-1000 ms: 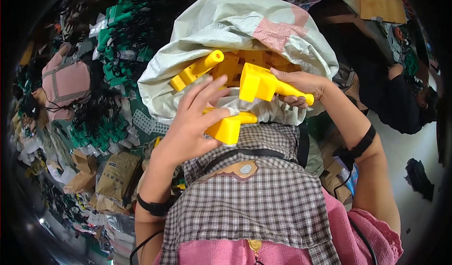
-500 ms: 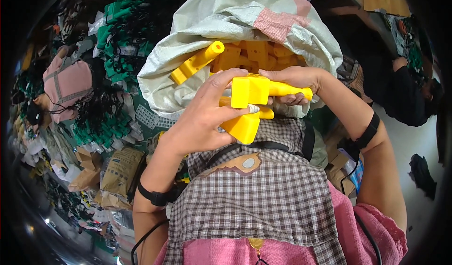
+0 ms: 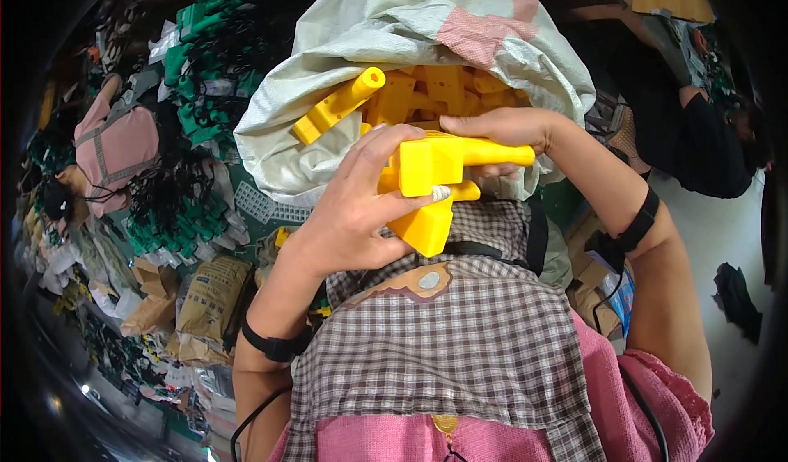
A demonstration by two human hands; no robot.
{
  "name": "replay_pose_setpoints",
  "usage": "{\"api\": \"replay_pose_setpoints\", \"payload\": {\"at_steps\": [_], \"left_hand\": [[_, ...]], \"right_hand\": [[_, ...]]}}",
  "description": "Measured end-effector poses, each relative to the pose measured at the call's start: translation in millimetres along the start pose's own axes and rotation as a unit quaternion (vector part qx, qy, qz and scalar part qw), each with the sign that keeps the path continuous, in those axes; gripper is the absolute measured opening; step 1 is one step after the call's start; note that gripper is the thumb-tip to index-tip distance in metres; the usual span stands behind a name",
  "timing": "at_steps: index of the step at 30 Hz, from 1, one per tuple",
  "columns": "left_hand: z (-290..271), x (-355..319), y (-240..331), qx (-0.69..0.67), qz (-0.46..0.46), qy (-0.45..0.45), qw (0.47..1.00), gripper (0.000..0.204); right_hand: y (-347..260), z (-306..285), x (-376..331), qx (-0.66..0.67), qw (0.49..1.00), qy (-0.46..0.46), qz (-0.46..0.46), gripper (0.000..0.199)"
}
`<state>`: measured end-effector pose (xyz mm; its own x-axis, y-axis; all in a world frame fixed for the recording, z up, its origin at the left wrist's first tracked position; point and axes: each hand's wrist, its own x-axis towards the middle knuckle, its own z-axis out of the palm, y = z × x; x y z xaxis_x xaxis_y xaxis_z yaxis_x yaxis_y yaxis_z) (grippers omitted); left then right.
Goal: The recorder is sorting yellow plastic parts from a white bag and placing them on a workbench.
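My left hand (image 3: 349, 203) is closed around two yellow plastic housings, each with a boxy head and a tubular handle. The upper housing (image 3: 431, 165) lies across the front of the sack, its handle pointing right. Below it the lower housing (image 3: 427, 231) tilts downward, mostly covered by my fingers. From behind, my right hand (image 3: 509, 130) grips the upper housing's handle, its fingers partly hidden there. Just beyond both hands, a white woven sack (image 3: 345, 39) gapes open with many similar yellow parts inside. One loose yellow piece (image 3: 341, 105) rests on its left rim.
Bundles of green plastic pieces with black cords (image 3: 197, 117) are heaped at the left. Close to them a person in pink (image 3: 119, 138) bends down. A brown paper sack (image 3: 212, 298) stands at the lower left. Someone in dark clothes (image 3: 706, 150) is at the right.
Both hands and the two housings have shifted slightly left. Fewer of my right hand's fingers show beneath the upper handle. My left hand keeps its hold.
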<state>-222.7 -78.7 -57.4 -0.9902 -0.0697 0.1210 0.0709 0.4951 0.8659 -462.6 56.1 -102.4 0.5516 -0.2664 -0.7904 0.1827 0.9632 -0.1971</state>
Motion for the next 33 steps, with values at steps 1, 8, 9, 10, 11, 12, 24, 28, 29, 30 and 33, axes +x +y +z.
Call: {"api": "replay_pose_setpoints", "payload": {"at_steps": [1,8,9,10,11,12,24,28,29,30,33], "left_hand": [[-0.1,0.8,0.6,0.012,-0.006,-0.006,1.0,0.053],[2.0,-8.4,-36.1,0.092,-0.128,0.091,0.983,0.046],[7.0,-9.6,-44.3,0.1,-0.131,0.087,0.983,0.045],[12.4,-8.5,-50.5,0.105,-0.134,0.082,0.982,0.045],[16.4,-7.5,-54.7,0.103,-0.134,0.084,0.982,0.045],[19.5,-3.4,-56.2,0.108,-0.135,0.065,0.983,0.044],[-1.0,-0.3,-28.3,0.134,-0.114,0.038,0.984,0.043],[-6.6,2.5,-14.4,0.098,-0.096,0.008,0.991,0.042],[-7.3,4.5,-11.4,0.079,-0.085,0.001,0.993,0.041],[-8.6,7.1,-5.7,0.054,-0.081,0.006,0.995,0.041],[-18.4,9.0,4.9,0.079,-0.044,-0.019,0.996,0.035]], "right_hand": [[1.8,-0.4,-0.1,-0.008,0.997,0.08,-0.005,0.067],[99.6,-88.5,54.1,-0.446,0.784,0.411,0.131,0.043],[113.2,-92.5,65.6,-0.49,0.751,0.433,0.097,0.043],[119.5,-88.7,70.6,-0.549,0.698,0.457,0.055,0.047],[123.3,-92.9,74.0,-0.551,0.697,0.457,0.057,0.047],[135.2,-101.5,77.7,-0.539,0.699,0.464,0.065,0.047],[90.2,-25.0,-18.6,-0.224,0.853,0.417,-0.22,0.043],[64.8,-17.4,-28.7,0.381,0.898,-0.142,-0.166,0.046],[68.3,-14.4,-22.0,0.466,0.833,-0.257,-0.153,0.052],[69.2,-10.3,-14.9,0.466,0.832,-0.261,-0.153,0.052],[73.5,1.4,-1.5,0.483,0.78,-0.374,-0.132,0.063]]}}
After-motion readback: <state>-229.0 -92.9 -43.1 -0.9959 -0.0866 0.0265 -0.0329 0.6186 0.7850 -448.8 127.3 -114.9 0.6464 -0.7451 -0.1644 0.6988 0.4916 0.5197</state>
